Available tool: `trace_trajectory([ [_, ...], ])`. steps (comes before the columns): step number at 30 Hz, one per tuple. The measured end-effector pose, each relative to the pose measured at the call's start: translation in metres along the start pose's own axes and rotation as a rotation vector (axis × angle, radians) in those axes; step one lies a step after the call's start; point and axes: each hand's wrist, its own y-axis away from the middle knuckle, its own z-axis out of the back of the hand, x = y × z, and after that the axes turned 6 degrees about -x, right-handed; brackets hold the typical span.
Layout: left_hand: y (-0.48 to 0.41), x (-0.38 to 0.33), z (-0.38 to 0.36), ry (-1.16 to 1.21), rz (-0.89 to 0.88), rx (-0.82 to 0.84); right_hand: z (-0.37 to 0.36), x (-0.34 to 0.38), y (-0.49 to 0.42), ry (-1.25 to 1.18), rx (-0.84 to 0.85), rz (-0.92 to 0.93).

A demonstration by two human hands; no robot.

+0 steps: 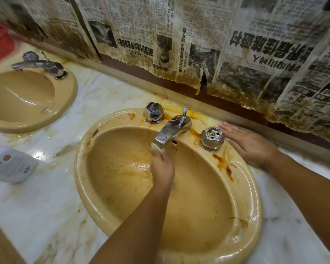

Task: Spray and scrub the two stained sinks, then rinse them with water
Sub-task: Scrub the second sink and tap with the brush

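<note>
Two bare forearms reach in from the lower edge over the near sink [254, 197], a tan oval basin set into the marble table [103, 92]. Inside the bowl lies a wet, soapy film with brown streaks across the left wall and floor. Rust-brown stains [224, 164] mark the rim in front of the right knob [212, 137], and more spread around the left knob [153, 112] and the back rim.

Down in the bowl, the left hand [162, 166] curls its fingers round a pale green sponge [156, 146], whose tip shows just under the tap spout [171, 130]. The right hand [250, 143] lies flat, fingers straight, on the rim and table just beside the right knob, holding nothing.

Further left sits the second sink [69, 96], its bowl glossy and wet, with its own tap [38, 63] on the back rim. A white labelled bottle [10, 164] rests on the table between the two sinks at the left edge; what it holds cannot be told. Stained newspaper [236, 44] hangs along the wall behind, and a red basket [0, 42] shows blurred at the far left.
</note>
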Motion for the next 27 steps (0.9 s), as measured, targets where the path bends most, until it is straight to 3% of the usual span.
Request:
trace_trajectory([
  [2,-0.007,-0.01,0.004,0.1,-0.02,-0.042,-0.001,-0.001,0.0,-0.008,-0.005,0.006],
  [6,-0.004,0.018,0.009,-0.113,0.109,0.068,0.0,0.001,0.0,-0.021,-0.022,-0.004],
  [8,-0.011,0.015,0.011,-0.05,0.122,0.006,-0.001,0.001,0.0,-0.014,-0.02,0.0],
  [12,-0.03,-0.012,0.016,0.17,-0.018,-0.107,0.0,0.002,-0.001,-0.024,-0.024,-0.005],
  [17,-0.015,0.037,0.029,-0.332,0.05,0.022,-0.001,0.003,0.0,-0.023,-0.036,-0.001],
  [20,-0.02,0.009,0.017,-0.197,0.109,-0.071,0.0,0.003,0.0,-0.024,-0.041,-0.012],
  [23,-0.026,-0.023,0.009,0.048,0.032,-0.169,0.001,0.003,-0.001,-0.01,-0.05,-0.017],
  [25,-0.021,-0.01,0.012,-0.019,-0.017,-0.095,0.0,0.004,0.0,-0.007,-0.051,-0.011],
  [27,-0.013,0.018,0.011,-0.239,-0.01,0.059,0.001,0.005,0.0,-0.002,-0.06,-0.018],
])
